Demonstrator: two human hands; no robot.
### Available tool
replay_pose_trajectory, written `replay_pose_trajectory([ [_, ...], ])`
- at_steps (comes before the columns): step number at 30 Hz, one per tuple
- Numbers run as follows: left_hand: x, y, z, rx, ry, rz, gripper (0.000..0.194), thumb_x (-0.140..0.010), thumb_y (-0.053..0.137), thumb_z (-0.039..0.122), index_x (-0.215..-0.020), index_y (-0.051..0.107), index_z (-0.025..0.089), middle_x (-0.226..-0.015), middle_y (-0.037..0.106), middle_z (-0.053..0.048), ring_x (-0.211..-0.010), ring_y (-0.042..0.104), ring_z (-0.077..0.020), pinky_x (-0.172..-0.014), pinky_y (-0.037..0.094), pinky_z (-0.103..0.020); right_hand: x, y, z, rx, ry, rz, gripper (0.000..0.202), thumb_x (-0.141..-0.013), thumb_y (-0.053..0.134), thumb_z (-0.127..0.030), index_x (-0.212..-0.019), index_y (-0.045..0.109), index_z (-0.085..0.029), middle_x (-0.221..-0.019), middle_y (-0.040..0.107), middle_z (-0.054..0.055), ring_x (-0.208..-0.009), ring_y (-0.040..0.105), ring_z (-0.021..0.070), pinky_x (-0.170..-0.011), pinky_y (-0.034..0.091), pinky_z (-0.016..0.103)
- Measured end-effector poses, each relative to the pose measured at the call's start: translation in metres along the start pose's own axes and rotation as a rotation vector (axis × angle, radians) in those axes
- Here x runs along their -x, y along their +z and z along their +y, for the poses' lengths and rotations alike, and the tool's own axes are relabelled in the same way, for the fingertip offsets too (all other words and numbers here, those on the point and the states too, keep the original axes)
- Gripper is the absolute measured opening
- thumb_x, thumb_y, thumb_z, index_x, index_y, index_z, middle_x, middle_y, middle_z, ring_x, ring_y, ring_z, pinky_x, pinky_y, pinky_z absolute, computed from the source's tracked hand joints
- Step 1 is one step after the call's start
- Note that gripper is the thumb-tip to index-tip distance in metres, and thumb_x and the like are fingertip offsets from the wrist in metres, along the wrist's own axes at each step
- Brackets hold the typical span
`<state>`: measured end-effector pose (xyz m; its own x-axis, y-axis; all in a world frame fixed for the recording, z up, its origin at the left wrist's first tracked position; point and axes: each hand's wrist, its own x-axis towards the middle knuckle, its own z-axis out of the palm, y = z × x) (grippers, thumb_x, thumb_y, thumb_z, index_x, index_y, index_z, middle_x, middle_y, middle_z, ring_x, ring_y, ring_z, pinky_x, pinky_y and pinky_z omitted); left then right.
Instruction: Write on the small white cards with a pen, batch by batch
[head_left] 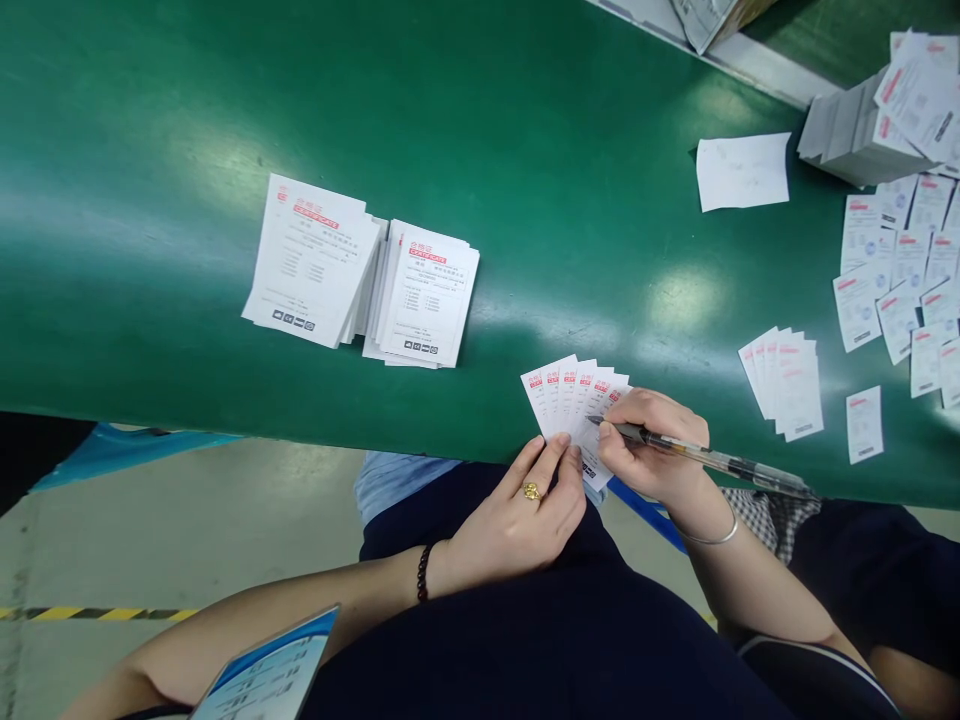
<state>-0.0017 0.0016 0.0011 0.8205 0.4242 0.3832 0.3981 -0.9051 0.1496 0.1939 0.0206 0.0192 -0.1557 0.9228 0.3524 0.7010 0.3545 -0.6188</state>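
Note:
Several white certificate cards (561,388), with red print across their tops, lie fanned out at the front edge of the green table. My left hand (536,510) grips the lower ends of this fan, fingers on top and the thumb hidden. A clear-barrelled pen (720,460) is pinched in my right hand (656,440), its dark tip over the rightmost cards. Whether the tip touches the paper I cannot tell. To the left stand two neighbouring piles of the same cards, a left pile (311,265) and a right pile (427,295).
On the right, a smaller fan of cards (799,390) and a single card (865,425) lie on the table (555,150). Beyond them are many spread cards (859,305), a tall card stack (847,135) and a blank white sheet (742,172). Another person's dark clothing (877,560) shows at lower right.

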Motion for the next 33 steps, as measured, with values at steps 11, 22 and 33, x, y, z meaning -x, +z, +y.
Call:
replay_pose_trajectory([
  [11,0.0,0.0,0.001,0.016,0.0,0.0,0.026,-0.091,0.052,0.013,-0.11,0.064,0.001,-0.113,0.069,-0.017,-0.111,0.065,-0.03,-0.103,0.049,-0.042,0.007,-0.002,0.005,-0.128,0.119,-0.011,0.013,-0.076,0.062,-0.01,-0.077,0.056,-0.021,-0.063,0.06,-0.002,-0.053,0.056,0.0118,-0.052,0.05,0.028],
  [22,-0.001,-0.002,-0.001,0.007,0.012,-0.022,0.027,-0.091,0.05,0.011,-0.112,0.064,0.001,-0.112,0.07,-0.016,-0.111,0.065,-0.0294,-0.103,0.049,-0.041,0.013,-0.019,-0.009,-0.114,0.217,0.002,0.015,-0.075,0.063,-0.009,-0.079,0.057,-0.022,-0.065,0.06,-0.002,-0.054,0.054,0.0112,-0.051,0.047,0.027],
  [33,-0.001,0.0,0.001,-0.006,0.012,-0.03,0.026,-0.091,0.05,0.011,-0.111,0.065,0.003,-0.111,0.071,-0.014,-0.111,0.065,-0.0294,-0.101,0.052,-0.04,0.017,-0.004,0.0,-0.001,0.091,0.04,0.014,-0.077,0.062,-0.011,-0.076,0.053,-0.022,-0.06,0.06,-0.002,-0.051,0.056,0.0118,-0.051,0.05,0.027],
])
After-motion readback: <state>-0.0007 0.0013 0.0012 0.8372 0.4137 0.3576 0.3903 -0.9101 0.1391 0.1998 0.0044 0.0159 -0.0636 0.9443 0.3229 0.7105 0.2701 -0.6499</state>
